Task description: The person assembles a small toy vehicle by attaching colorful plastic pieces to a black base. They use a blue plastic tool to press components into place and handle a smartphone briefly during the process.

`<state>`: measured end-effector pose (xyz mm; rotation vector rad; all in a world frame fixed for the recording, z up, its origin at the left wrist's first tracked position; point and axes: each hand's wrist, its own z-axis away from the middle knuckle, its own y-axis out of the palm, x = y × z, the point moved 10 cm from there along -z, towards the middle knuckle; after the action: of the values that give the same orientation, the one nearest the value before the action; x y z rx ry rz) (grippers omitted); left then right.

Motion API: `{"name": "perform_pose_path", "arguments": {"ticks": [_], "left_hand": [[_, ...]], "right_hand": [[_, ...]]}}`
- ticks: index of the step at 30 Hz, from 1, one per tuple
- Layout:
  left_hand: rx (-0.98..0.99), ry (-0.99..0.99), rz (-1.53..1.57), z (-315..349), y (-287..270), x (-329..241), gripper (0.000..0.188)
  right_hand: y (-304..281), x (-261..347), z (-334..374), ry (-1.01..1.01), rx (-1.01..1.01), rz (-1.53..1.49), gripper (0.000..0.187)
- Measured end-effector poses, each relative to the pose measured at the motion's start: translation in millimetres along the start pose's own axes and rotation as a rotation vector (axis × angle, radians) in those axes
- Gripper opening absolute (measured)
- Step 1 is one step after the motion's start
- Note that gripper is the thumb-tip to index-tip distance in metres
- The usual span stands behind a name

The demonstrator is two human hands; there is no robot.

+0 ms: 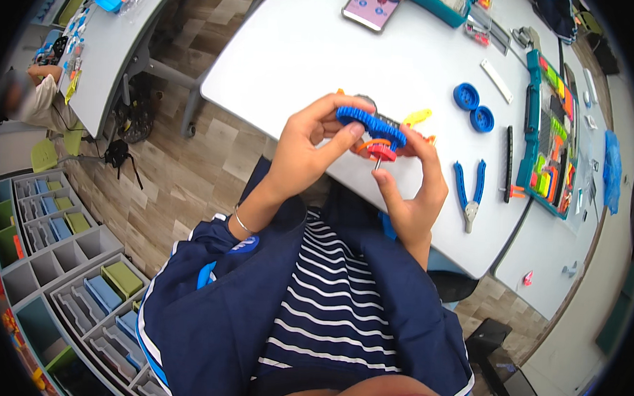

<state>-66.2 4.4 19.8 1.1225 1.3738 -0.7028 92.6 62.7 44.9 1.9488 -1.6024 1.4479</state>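
Left fingers (350,133) pinch the round blue plastic gear (375,123) by the white table's (280,69) near edge, right fingers (426,155) cup its side; I'd keep the thin metal axle (377,164) straight.

A smartphone (374,9) lies on the white counter (266,63); over there, a black backpack (119,154) sits near a green chair (43,155), and grey compartmented shelving (20,283) holds blue and green bins (122,280).
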Motion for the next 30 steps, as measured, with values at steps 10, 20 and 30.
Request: {"name": "perform_pose_path", "arguments": {"ticks": [10,20,30], "left_hand": [[0.029,-0.101,0.062,4,7,13,0.028],[0.117,0.364,-0.596,-9,27,-53,0.032],[0.261,0.316,-0.611,-21,49,-65,0.042]], "right_hand": [[-5,-13,8,0.047,-0.02,-0.055,0.062],[-5,5,-2,0.077,0.083,0.018,0.071],[7,-30,7,0.411,-0.066,-0.695,0.067]]}}
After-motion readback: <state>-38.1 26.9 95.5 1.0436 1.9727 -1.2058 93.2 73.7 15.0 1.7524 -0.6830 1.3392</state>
